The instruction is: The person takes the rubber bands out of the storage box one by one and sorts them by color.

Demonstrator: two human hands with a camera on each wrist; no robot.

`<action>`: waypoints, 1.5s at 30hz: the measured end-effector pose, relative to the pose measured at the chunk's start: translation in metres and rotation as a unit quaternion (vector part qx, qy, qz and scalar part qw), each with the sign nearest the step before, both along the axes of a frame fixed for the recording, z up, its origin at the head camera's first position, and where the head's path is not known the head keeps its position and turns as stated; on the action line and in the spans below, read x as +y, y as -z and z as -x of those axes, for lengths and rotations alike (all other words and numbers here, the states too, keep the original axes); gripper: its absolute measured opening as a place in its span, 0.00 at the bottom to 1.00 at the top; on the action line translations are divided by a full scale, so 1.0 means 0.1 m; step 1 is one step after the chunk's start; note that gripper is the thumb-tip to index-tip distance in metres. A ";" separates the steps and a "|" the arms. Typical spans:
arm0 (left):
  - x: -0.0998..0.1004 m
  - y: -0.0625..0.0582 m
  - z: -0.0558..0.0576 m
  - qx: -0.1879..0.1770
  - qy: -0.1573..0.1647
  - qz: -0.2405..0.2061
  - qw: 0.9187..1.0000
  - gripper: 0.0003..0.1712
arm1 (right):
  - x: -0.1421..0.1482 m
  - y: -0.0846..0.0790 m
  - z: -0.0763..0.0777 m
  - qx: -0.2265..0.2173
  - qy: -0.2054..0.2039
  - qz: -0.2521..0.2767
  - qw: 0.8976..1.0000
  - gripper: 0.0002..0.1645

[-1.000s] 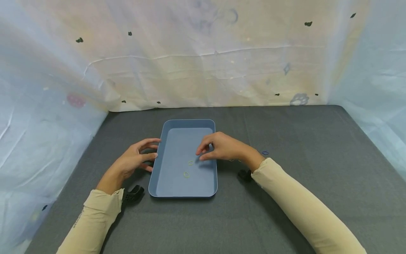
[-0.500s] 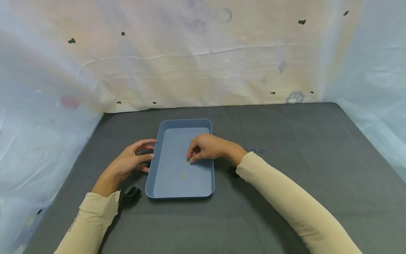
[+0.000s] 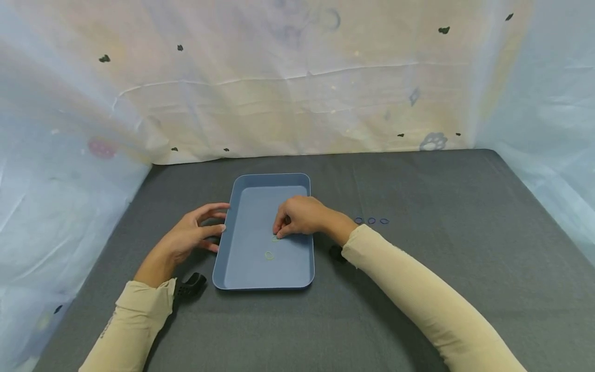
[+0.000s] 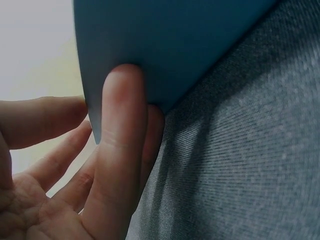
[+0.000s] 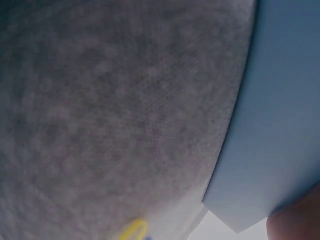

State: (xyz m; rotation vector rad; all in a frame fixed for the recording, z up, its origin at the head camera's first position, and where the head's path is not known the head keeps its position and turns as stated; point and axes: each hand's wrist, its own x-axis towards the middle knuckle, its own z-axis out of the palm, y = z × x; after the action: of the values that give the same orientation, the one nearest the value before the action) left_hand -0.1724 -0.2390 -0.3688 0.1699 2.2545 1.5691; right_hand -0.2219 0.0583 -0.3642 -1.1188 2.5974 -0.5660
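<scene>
The blue tray lies on the dark cloth. My left hand touches its left wall from outside, fingers spread and relaxed; in the left wrist view the thumb rests against that tray wall. Inside the tray, my right hand has its thumb and fingertips together, pinching a thin yellow rubber band at the tray floor, partly hidden by the fingers. A second yellow rubber band lies nearer me in the tray. The right wrist view shows only a bit of that hand at its lower right edge.
Several blue rubber bands, among them one blue rubber band, lie in a row right of the tray, behind the right forearm. Another yellow loop shows on the cloth in the right wrist view. A patterned curtain stands behind the table.
My right hand has moved left and down onto the farther yellow rubber band, and its fingertips have closed together there. My left hand has stayed at the tray's left wall.
</scene>
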 end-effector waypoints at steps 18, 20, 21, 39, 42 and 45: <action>0.01 0.01 -0.01 0.003 -0.005 0.004 1.000 0.36 | 0.05 0.02 -0.01 0.056 -0.059 -0.022 0.996 0.06; 0.01 0.01 -0.01 0.002 -0.006 0.005 1.000 0.36 | 0.05 0.01 -0.01 0.045 -0.056 -0.007 0.997 0.06; 0.01 0.01 0.00 0.001 -0.006 0.005 1.000 0.36 | 0.06 0.01 -0.01 0.037 -0.054 0.003 0.998 0.06; 0.02 0.00 0.01 0.000 -0.008 0.007 1.000 0.37 | 0.24 -0.10 -0.02 -0.043 -0.038 0.131 0.990 0.04; 0.02 0.00 0.01 -0.001 -0.007 0.008 1.000 0.37 | 0.30 -0.16 -0.07 -0.030 -0.025 0.134 0.990 0.03; 0.02 0.01 0.00 -0.003 -0.010 0.008 1.000 0.36 | 0.35 -0.22 -0.14 -0.027 -0.010 0.138 0.990 0.03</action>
State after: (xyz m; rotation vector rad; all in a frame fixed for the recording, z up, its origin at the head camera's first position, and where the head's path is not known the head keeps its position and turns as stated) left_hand -0.1728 -0.2368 -0.3695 0.1389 2.2703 1.5575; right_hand -0.2081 0.0936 -0.3418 -1.1893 2.5127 -0.9610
